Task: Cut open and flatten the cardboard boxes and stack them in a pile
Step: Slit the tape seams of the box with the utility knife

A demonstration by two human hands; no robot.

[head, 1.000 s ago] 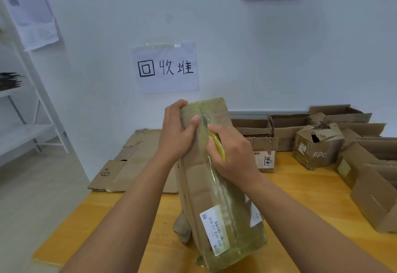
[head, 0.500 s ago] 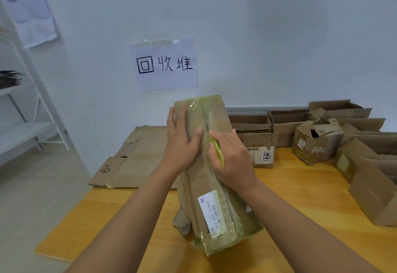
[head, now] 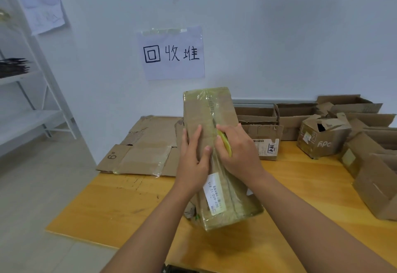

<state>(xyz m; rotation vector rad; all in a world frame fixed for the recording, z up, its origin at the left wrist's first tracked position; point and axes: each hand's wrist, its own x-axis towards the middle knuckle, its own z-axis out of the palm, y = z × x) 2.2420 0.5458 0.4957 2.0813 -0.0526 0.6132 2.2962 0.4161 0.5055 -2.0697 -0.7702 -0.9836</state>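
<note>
Under right hand (head: 238,152), yellow cutter (head: 226,143) mostly hidden, blade unseen.

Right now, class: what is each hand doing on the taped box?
Left hand: open, fingers flat on the taped box.
Right hand: closed around a yellow cutter at the box's seam.

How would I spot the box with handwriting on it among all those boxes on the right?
Start at the wooden table and look to its far right, where open brown boxes crowd against the wall. The dented box stands at the near edge of that cluster. It alone has pale "hpc" scrawled on its front.
</note>
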